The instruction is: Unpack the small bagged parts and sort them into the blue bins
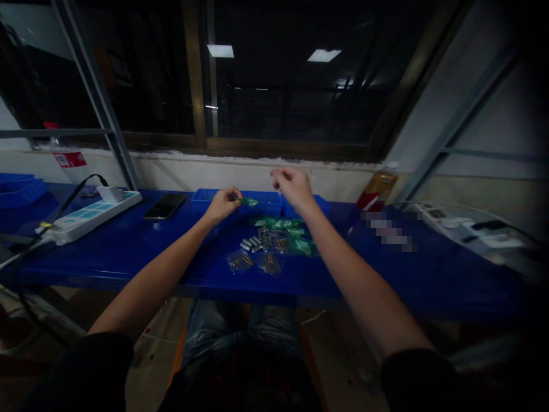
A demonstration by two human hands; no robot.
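My left hand [225, 203] is closed in a pinch on a small green plastic bag [249, 201], just in front of a blue bin [268, 201]. Raised beside it, my right hand [295, 186] has its fingers curled together above the bins; blur hides what they hold, if anything. Below the hands, green plastic bags [281, 224] with pale contents lie in a pile on the blue table [171, 266]. Short silvery metal cylinders [253, 244] are heaped next to them. Two clear bags [270, 263] with thin brass-coloured pins lie nearest my body.
A phone [165, 206] and a white power strip [96, 216] with a plugged-in charger lie to the left, near a red-labelled bottle [68, 155]. At the right stand a carton-like container [377, 190] and white devices with cables [476, 232]. A window backs the table.
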